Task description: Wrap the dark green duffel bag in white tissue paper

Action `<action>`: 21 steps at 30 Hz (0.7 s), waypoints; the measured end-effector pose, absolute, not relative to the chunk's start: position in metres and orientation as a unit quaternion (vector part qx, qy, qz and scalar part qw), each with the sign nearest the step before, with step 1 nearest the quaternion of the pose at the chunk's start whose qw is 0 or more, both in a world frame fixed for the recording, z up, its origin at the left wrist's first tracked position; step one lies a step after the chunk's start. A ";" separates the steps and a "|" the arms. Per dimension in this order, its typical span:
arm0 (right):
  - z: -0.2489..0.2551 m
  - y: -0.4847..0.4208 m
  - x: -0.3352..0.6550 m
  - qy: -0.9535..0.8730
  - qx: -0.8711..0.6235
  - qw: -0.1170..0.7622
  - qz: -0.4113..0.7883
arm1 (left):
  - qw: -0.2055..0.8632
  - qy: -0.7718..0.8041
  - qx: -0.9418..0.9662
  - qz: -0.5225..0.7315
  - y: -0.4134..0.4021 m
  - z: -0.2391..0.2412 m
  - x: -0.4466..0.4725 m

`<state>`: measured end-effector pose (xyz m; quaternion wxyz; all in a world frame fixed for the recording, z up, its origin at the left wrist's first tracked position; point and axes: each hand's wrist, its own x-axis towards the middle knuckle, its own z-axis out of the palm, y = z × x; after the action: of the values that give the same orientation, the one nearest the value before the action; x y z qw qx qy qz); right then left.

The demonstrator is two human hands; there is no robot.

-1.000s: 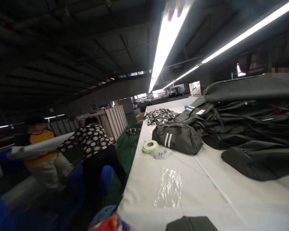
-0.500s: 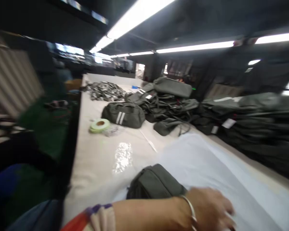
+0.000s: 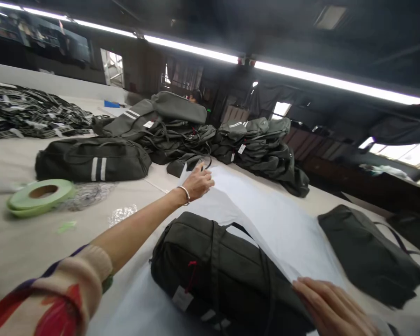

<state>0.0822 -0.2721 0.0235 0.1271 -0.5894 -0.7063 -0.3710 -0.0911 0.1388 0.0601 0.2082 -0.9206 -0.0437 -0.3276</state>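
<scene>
Near right: right hand [image 3: 331, 305], grip closed on the edge of the white sheet [image 3: 280, 224] draped over a dark bag [image 3: 217, 270] mid-surface. Sheet looks light, floppy, likely slippery; best taken at edges. Farther: left hand [image 3: 198, 183] pinching its far corner.

Multicoloured knit sleeve [image 3: 66, 294]; silver bangle [image 3: 185, 193]

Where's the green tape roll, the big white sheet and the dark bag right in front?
green tape roll [image 3: 40, 197]: head view, on its flat top ring.
white sheet [image 3: 273, 219]: head view, on its bare middle.
dark bag [image 3: 217, 266]: head view, on its top panel.
</scene>
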 end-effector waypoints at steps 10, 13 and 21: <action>-0.041 -0.292 0.041 -0.632 -0.674 0.184 -0.336 | 0.207 0.076 -0.897 -0.382 0.120 -0.001 -0.203; -0.061 -0.294 0.035 -0.609 -0.693 0.196 -0.334 | 0.169 0.078 -0.903 -0.388 0.112 -0.023 -0.217; -0.053 -0.291 0.040 -0.597 -0.713 0.171 -0.324 | 0.086 0.032 -0.893 -0.441 0.079 -0.035 -0.240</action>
<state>0.0401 -0.2915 -0.0530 0.1714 -0.7130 -0.5974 -0.3245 -0.2400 0.0788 -0.0354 0.0863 -0.8926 0.0321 -0.4414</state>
